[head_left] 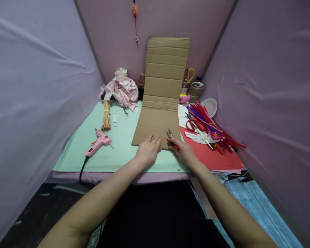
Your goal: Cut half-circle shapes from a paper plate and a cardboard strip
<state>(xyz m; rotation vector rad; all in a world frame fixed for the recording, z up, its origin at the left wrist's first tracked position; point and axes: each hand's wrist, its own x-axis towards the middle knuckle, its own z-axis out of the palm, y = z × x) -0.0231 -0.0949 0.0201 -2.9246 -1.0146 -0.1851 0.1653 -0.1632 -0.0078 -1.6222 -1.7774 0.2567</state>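
Note:
A long strip of brown cardboard (163, 86) lies on the pale green table (119, 151), its far part leaning up against the back wall. My left hand (147, 151) rests with fingers flat on the cardboard's near edge. My right hand (184, 151) sits at the near right corner of the cardboard, its fingers closed round a red pen (170, 133) that points away from me.
A pink glue gun (98, 144), a bundle of wooden sticks (106, 117) and a white marker (115, 118) lie at the left. Pink cloth (124, 91) sits at the back. Red paper (212, 155), red scissors (195, 124), pipe cleaners (212, 127) and a paper plate (209, 106) fill the right.

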